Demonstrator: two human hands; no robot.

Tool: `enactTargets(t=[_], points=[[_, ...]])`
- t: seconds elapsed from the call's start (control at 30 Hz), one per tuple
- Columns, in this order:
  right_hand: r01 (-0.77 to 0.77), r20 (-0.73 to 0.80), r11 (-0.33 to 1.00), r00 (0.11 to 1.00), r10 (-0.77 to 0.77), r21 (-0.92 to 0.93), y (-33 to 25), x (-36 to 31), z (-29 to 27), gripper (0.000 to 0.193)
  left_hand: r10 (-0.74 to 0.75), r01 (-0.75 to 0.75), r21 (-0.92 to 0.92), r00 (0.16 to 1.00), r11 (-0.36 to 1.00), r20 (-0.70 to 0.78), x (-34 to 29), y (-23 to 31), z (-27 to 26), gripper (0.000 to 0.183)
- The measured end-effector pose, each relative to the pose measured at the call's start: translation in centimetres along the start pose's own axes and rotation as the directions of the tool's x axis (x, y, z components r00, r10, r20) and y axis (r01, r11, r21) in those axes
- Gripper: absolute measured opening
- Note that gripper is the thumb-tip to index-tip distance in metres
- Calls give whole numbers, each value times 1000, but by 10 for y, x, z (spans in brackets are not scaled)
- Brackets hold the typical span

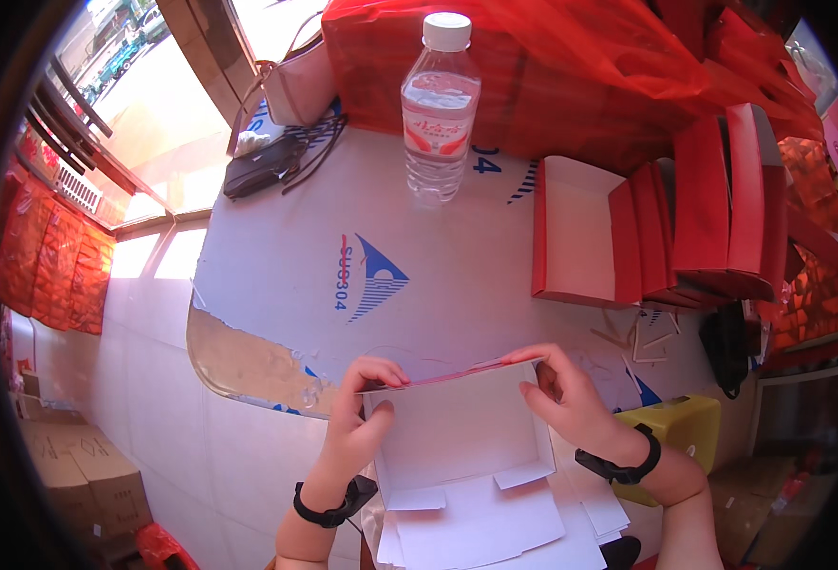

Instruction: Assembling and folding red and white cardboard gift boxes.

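In front of me is a partly folded cardboard box (466, 427), white inside with a thin red edge along its far side. My left hand (362, 408) grips its far left corner, with the thumb inside and the fingers over the edge. At the far right corner my right hand (571, 404) is closed on the box in the same way. Two small flaps stand at the box's near corners. Beneath its near side lie several flat white card sheets (580, 513). Each wrist wears a black band.
Finished red boxes (585, 233) stand in a row at the table's right. A water bottle (441, 114) stands upright toward the back, before a large red plastic-covered stack (533, 76). Bags (267, 166) lie at the far left. A yellow stool (685, 427) is below right, cartons (86, 475) at lower left.
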State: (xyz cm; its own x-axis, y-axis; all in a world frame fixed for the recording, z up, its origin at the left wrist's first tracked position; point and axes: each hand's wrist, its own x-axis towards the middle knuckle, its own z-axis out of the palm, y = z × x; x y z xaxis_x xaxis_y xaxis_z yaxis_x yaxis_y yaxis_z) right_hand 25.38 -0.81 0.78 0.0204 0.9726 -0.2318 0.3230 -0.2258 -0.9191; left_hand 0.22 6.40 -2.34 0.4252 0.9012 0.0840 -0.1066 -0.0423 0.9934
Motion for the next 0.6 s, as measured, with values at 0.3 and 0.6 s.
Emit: enactTargets(t=[0.3,0.6], points=[[-42,192,914,981,-39,404,4,1,-8,42,-159,154,-76,985,985,-65,4,6,4,21],[-60,171,903,985,-15,426,12,5,-8,48,-41,34,-73,995,997,-86,2,0,2,13]])
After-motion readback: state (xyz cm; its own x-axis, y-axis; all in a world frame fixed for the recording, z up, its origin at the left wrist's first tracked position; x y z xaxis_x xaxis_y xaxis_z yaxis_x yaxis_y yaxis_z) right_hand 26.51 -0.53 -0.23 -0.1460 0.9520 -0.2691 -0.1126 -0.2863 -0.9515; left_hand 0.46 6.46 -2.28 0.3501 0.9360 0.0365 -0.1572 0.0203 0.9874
